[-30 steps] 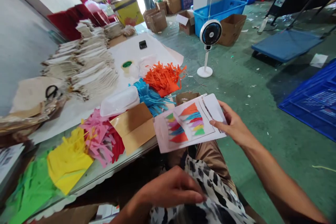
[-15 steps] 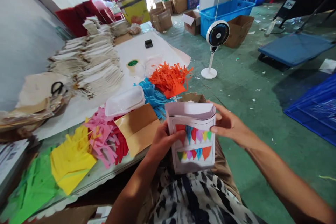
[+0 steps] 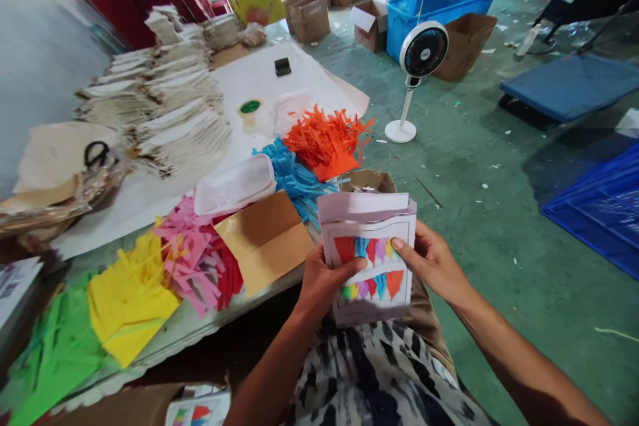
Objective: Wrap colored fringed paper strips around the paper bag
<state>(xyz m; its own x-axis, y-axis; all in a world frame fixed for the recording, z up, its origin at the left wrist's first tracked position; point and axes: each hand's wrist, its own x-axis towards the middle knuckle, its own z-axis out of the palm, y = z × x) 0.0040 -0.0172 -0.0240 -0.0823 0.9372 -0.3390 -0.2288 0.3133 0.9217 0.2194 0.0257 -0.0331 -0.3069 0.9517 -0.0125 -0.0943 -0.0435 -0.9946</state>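
Note:
Above my lap I hold a white paper packet (image 3: 374, 309) with two rows of coloured tassels printed on its front. My left hand (image 3: 324, 276) grips its left side, thumb across the picture. My right hand (image 3: 432, 256) has hold of the right side, with its thumb on the front and its fingers behind, hidden. The packet's upper edge shows loose layers of paper. To the left on the table lie tissue tassels: orange (image 3: 324, 140), blue (image 3: 287, 173), pink (image 3: 184, 239), yellow (image 3: 132, 299) and green (image 3: 57, 346). A folded brown card (image 3: 267, 239) and a clear plastic tray (image 3: 234, 186) lie among them.
Stacks of white paper (image 3: 174, 106) cover the table's far left. Tape (image 3: 249, 106) and a black device (image 3: 282, 66) lie beyond the tassels. A white fan (image 3: 422, 53) stands on the floor, with a blue crate (image 3: 604, 206) at right. An open carton (image 3: 369, 181) sits just past the packet.
My right hand has closed onto the packet's right side, its thumb now on the printed front. The packet's top has become flatter. My left thumb has slid lower across the picture.

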